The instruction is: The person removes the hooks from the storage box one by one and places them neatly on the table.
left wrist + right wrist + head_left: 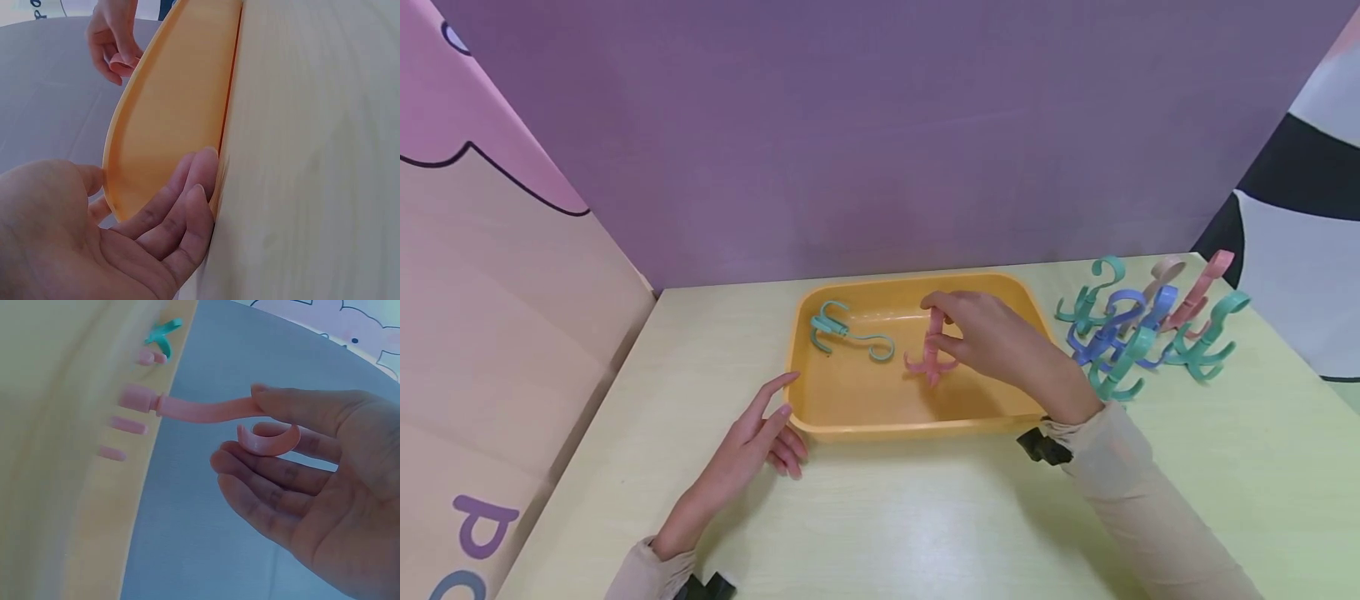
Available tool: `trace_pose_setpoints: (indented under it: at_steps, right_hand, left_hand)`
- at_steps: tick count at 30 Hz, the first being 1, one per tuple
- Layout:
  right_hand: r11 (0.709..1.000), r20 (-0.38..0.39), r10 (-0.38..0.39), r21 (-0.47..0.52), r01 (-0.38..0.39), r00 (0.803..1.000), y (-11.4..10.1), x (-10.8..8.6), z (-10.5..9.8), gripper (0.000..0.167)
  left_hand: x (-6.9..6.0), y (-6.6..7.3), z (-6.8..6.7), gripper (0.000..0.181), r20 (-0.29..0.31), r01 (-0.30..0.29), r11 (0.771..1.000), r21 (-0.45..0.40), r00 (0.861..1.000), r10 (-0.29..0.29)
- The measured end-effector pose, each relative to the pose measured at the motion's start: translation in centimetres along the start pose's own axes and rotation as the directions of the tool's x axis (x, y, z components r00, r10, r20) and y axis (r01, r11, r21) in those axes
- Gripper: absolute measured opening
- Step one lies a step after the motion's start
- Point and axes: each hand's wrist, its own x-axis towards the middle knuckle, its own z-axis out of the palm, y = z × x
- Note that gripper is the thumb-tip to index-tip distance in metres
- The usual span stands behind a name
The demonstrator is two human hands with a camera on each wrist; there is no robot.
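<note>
My right hand [992, 337] pinches the curved upper hook of a pink multi-prong hanging hook [931, 350], which is upright over the right half of the yellow tray [917, 429]. In the right wrist view, the thumb and fingers meet around the pink curve [269, 442], and its prongs point down toward the tray. Whether the prongs touch the tray floor, I cannot tell. A teal hook [835, 327] lies on its side in the tray's left half. At the front left corner, my left hand [752, 442] touches the tray's rim and outer wall with relaxed fingers [194, 219].
Right of the tray, several similar hooks stand clustered on the pale table [925, 517]: teal [1213, 337], blue [1101, 337], pink [1206, 287] and a beige one [1161, 275]. A purple partition [880, 150] rises behind the table's back edge.
</note>
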Motion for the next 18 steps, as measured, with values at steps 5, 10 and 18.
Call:
trace_pose_setpoints:
  at_steps: [5, 10, 18]
  right_hand:
    - [1.0, 0.017, 0.018, 0.005, -0.018, 1.0, -0.9, -0.1, -0.8, 0.041]
    - [1.0, -0.006, -0.032, 0.002, 0.032, 0.999, -1.7, -0.2, -1.2, 0.039]
    - [0.99, -0.059, -0.131, -0.059, 0.128, 0.99, -1.8, -2.0, -0.7, 0.038]
  left_hand:
    - [0.0, 0.0, 0.0, 0.044, 0.004, 0.008, 1.0, -0.004, 1.0, -0.008]
    - [0.1, 0.0, -0.2, 0.045, -0.001, -0.006, 1.0, -0.001, 1.0, 0.006]
    - [0.2, -0.3, -0.2, 0.05, 0.023, -0.025, 1.0, -0.018, 0.999, 0.025]
